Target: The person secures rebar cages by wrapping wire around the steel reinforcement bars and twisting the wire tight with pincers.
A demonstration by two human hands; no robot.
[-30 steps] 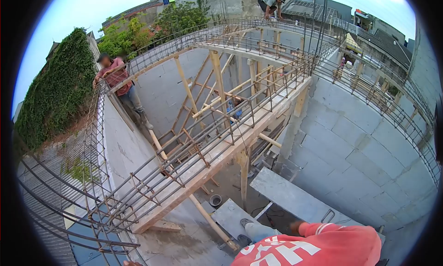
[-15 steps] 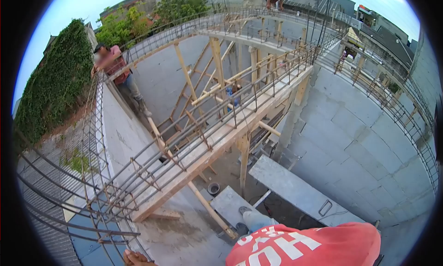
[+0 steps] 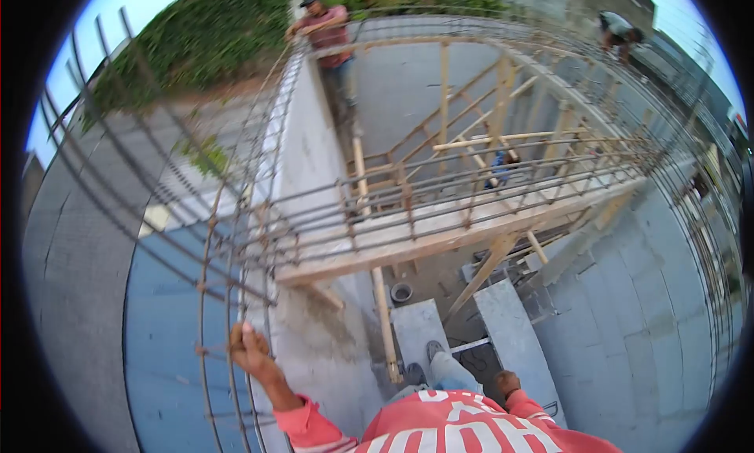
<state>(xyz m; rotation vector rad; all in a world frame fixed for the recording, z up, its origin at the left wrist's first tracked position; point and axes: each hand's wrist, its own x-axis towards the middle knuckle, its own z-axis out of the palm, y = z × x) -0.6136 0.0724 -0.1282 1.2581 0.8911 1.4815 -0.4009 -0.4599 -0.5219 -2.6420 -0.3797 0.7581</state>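
My left hand (image 3: 251,349) is at the wall top, its fingers curled round a bar of the rebar cage (image 3: 230,359). Blur softens the exact grip. The right hand (image 3: 509,382) hangs low by my body, fingers closed, over the edge of a pale platform board (image 3: 514,327). Whatever it holds, if anything, is hidden. Ahead of my left hand, rebar from the wall cage meets a horizontal beam cage lying over a timber formwork board (image 3: 463,221). My feet rest on another pale board (image 3: 416,321).
Long bare rebar ends (image 3: 118,123) stick out at upper left. Wooden props (image 3: 481,276) stand beneath the formwork. A bucket (image 3: 401,293) sits below. One co-worker (image 3: 323,33) leans on the far wall corner; another (image 3: 618,35) crouches at upper right. A grey block wall (image 3: 628,319) rises right.
My view has swung left, so the scene shifts right. My left hand has come further into view at the rebar, and my right hand now shows.
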